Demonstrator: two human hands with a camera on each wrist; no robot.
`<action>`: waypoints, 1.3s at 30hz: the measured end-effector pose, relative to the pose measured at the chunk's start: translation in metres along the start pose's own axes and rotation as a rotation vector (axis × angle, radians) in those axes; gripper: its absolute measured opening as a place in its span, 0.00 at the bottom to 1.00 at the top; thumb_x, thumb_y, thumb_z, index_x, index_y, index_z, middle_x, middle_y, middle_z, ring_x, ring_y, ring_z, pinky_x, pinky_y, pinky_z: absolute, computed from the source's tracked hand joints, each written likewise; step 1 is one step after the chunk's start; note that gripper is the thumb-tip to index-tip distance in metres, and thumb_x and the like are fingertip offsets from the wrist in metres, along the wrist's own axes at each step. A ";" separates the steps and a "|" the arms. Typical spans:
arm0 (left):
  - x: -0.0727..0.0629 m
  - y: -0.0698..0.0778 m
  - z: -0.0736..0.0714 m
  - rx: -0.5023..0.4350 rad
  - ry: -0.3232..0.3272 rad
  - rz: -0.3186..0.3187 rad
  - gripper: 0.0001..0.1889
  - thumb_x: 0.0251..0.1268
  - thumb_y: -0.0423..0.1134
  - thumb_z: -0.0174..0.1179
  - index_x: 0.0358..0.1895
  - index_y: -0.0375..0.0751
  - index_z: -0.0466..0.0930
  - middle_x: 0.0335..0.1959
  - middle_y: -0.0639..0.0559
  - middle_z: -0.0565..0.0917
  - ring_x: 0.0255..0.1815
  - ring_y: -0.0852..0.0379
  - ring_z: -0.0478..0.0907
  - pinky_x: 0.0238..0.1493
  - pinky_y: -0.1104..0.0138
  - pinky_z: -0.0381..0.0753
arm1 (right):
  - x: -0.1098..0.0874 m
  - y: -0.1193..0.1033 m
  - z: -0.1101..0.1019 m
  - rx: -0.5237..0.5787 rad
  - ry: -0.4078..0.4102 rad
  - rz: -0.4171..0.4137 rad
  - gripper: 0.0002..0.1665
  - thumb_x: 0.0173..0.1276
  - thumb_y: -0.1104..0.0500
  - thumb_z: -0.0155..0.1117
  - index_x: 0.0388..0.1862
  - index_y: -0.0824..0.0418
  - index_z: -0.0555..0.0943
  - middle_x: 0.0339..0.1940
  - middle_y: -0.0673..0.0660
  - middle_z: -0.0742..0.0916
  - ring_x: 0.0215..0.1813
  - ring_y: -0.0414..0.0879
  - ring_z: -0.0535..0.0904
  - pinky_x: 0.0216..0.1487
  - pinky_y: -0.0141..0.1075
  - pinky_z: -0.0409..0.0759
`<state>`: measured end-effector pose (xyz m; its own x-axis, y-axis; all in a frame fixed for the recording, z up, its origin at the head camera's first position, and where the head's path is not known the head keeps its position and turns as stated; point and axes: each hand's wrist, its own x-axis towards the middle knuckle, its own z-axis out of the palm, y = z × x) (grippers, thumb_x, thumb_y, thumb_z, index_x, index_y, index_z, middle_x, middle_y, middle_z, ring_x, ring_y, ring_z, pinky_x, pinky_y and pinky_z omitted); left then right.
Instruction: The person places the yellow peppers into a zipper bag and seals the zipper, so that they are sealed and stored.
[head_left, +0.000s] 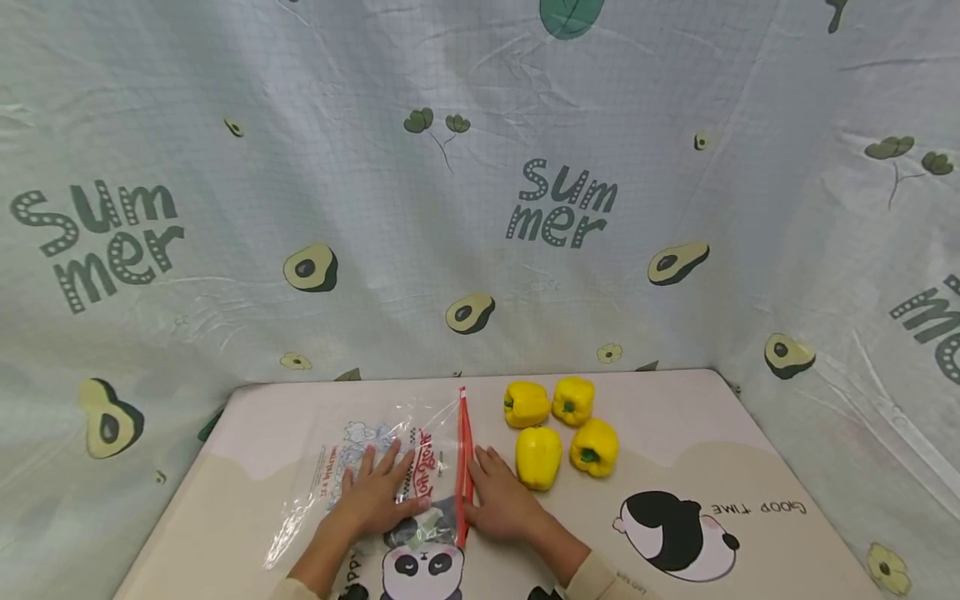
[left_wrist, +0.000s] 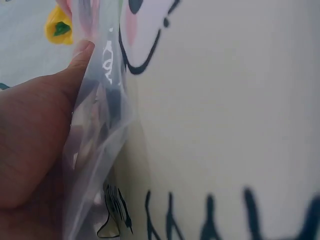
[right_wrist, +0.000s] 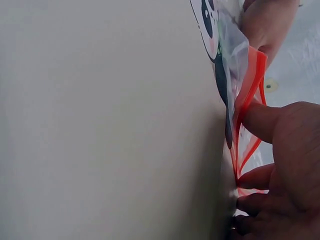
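Note:
A clear plastic zip bag (head_left: 444,417) with red print lies flat on the table, its red zip edge (head_left: 464,425) facing right. My left hand (head_left: 375,498) rests spread on the bag, fingers straight. In the left wrist view its thumb (left_wrist: 82,52) lies against the clear plastic (left_wrist: 107,110). At the zip edge, my right hand (head_left: 506,502) touches the bag with extended fingers. The right wrist view shows the red strips (right_wrist: 255,75) standing apart, with the right thumb (right_wrist: 260,120) at the nearer one and the other fingers low by the tabletop.
Several yellow bell peppers stand right of the bag: one front left (head_left: 538,458), one front right (head_left: 595,447), others behind (head_left: 527,404). The table (head_left: 675,417) bears printed cartoon animals. A patterned curtain (head_left: 390,250) hangs behind it.

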<state>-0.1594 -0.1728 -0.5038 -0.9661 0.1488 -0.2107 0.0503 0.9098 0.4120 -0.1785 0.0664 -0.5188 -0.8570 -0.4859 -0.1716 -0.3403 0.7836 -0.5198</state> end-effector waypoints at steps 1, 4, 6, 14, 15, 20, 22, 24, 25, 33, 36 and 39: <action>0.000 0.000 0.000 0.000 0.004 0.003 0.48 0.64 0.65 0.66 0.82 0.46 0.61 0.86 0.37 0.52 0.85 0.22 0.40 0.75 0.21 0.40 | -0.001 -0.001 -0.001 -0.015 0.000 0.002 0.46 0.73 0.44 0.63 0.83 0.61 0.62 0.87 0.60 0.62 0.88 0.60 0.54 0.86 0.58 0.57; 0.000 -0.001 -0.002 0.008 0.011 0.010 0.49 0.62 0.65 0.67 0.82 0.47 0.62 0.86 0.37 0.53 0.84 0.22 0.42 0.76 0.22 0.42 | -0.002 -0.003 -0.001 -0.064 -0.006 0.013 0.47 0.71 0.43 0.65 0.83 0.58 0.62 0.87 0.59 0.61 0.88 0.58 0.54 0.86 0.56 0.58; 0.000 -0.003 -0.003 0.005 0.010 0.019 0.49 0.61 0.65 0.69 0.81 0.47 0.62 0.86 0.37 0.54 0.84 0.22 0.42 0.76 0.22 0.43 | -0.002 -0.003 -0.001 -0.100 -0.013 0.013 0.48 0.70 0.43 0.66 0.83 0.56 0.63 0.88 0.58 0.61 0.88 0.58 0.54 0.86 0.55 0.59; -0.001 -0.020 -0.009 0.058 0.019 0.108 0.50 0.56 0.61 0.74 0.79 0.40 0.66 0.83 0.35 0.60 0.81 0.19 0.50 0.74 0.24 0.56 | -0.001 -0.006 0.000 -0.172 -0.002 0.009 0.50 0.68 0.39 0.68 0.83 0.56 0.64 0.87 0.60 0.62 0.87 0.59 0.56 0.86 0.54 0.60; -0.001 -0.021 -0.010 0.065 0.018 0.111 0.50 0.55 0.61 0.74 0.78 0.40 0.67 0.83 0.35 0.61 0.81 0.19 0.51 0.74 0.25 0.57 | -0.001 -0.006 0.000 -0.174 -0.004 0.014 0.50 0.68 0.38 0.68 0.83 0.56 0.64 0.87 0.60 0.62 0.87 0.59 0.55 0.86 0.53 0.59; -0.001 -0.017 -0.014 0.101 0.014 0.061 0.48 0.56 0.63 0.73 0.76 0.40 0.70 0.82 0.36 0.64 0.81 0.20 0.54 0.74 0.26 0.59 | 0.000 -0.007 0.000 -0.189 -0.008 0.022 0.50 0.68 0.38 0.68 0.83 0.56 0.64 0.87 0.60 0.62 0.87 0.58 0.56 0.86 0.53 0.59; 0.000 -0.010 -0.013 0.145 0.034 0.028 0.45 0.59 0.65 0.69 0.74 0.40 0.73 0.80 0.36 0.67 0.80 0.21 0.56 0.74 0.25 0.58 | 0.000 -0.007 0.000 -0.193 -0.007 0.024 0.50 0.68 0.38 0.68 0.83 0.56 0.65 0.87 0.60 0.62 0.87 0.58 0.56 0.86 0.53 0.59; 0.003 -0.001 -0.010 0.195 0.068 0.004 0.43 0.63 0.68 0.64 0.70 0.37 0.77 0.78 0.35 0.70 0.80 0.22 0.58 0.74 0.24 0.57 | 0.000 -0.007 0.000 -0.199 -0.006 0.030 0.50 0.68 0.38 0.69 0.82 0.56 0.65 0.87 0.60 0.62 0.87 0.59 0.56 0.86 0.53 0.59; 0.005 0.004 -0.008 0.211 0.086 -0.007 0.44 0.63 0.70 0.63 0.68 0.35 0.79 0.76 0.34 0.72 0.80 0.23 0.58 0.75 0.25 0.56 | 0.000 -0.007 0.000 -0.203 -0.004 0.030 0.50 0.67 0.38 0.69 0.82 0.56 0.65 0.87 0.60 0.63 0.87 0.59 0.57 0.86 0.53 0.59; 0.013 0.027 0.009 0.152 0.103 0.032 0.54 0.53 0.65 0.75 0.70 0.22 0.69 0.77 0.21 0.63 0.78 0.19 0.59 0.76 0.30 0.63 | -0.002 -0.007 0.000 -0.197 0.000 0.024 0.49 0.68 0.38 0.70 0.81 0.56 0.67 0.86 0.61 0.64 0.86 0.60 0.58 0.85 0.54 0.61; 0.012 0.030 0.009 0.074 0.052 0.049 0.49 0.56 0.59 0.75 0.78 0.41 0.67 0.83 0.29 0.56 0.78 0.12 0.51 0.74 0.23 0.55 | -0.002 -0.010 0.000 -0.204 0.002 0.019 0.49 0.68 0.38 0.70 0.81 0.56 0.67 0.86 0.61 0.64 0.86 0.60 0.58 0.85 0.53 0.61; 0.014 0.034 0.005 0.067 -0.008 0.054 0.44 0.57 0.58 0.74 0.78 0.57 0.68 0.85 0.37 0.56 0.79 0.10 0.44 0.70 0.17 0.48 | -0.002 -0.012 -0.001 -0.213 -0.003 0.017 0.49 0.68 0.38 0.69 0.81 0.56 0.67 0.86 0.61 0.64 0.86 0.59 0.58 0.85 0.53 0.61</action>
<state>-0.1700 -0.1382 -0.4975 -0.9596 0.2014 -0.1964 0.1196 0.9241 0.3630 -0.1735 0.0583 -0.5120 -0.8626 -0.4723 -0.1813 -0.3998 0.8560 -0.3277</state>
